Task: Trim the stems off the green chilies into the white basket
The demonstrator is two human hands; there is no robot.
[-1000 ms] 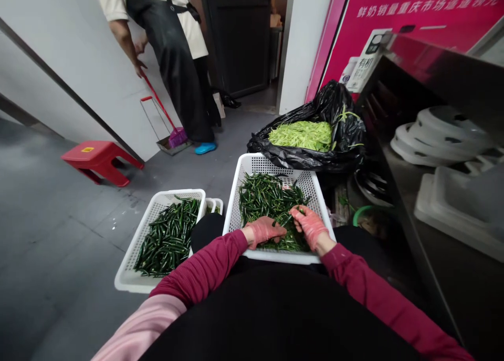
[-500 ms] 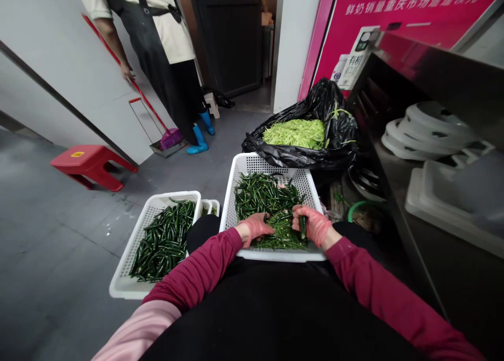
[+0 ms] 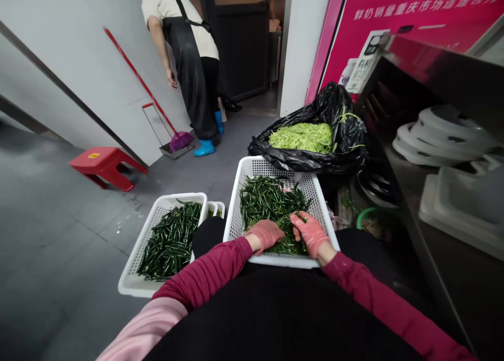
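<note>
A white perforated basket (image 3: 331, 229) in front of me holds dark green chili peppers (image 3: 268, 198), with thinner green stems at its near side. My left hand (image 3: 268, 234), in a pinkish glove, reaches palm down into the near part of the basket; its fingertips are hidden among the stems. My right hand (image 3: 310, 232), gloved alike, is over the right side of the basket with its fingers curled together near some green pieces; what it holds is too small to make out. A second white basket (image 3: 132, 277) of green peppers (image 3: 171, 240) stands at the left.
Beyond the basket lies a black plastic bag (image 3: 334, 101) with light green shreds (image 3: 303, 136). A red stool (image 3: 108, 164), dustpan (image 3: 177, 152) and bending person (image 3: 197, 66) are at the back left. A metal shelf (image 3: 409, 193) with grey lids (image 3: 444, 135) is on the right.
My right hand has moved inward and no longer shows the dark pepper piece. My left hand has turned downward into the stems. The person has let go of the red handle and bent over.
</note>
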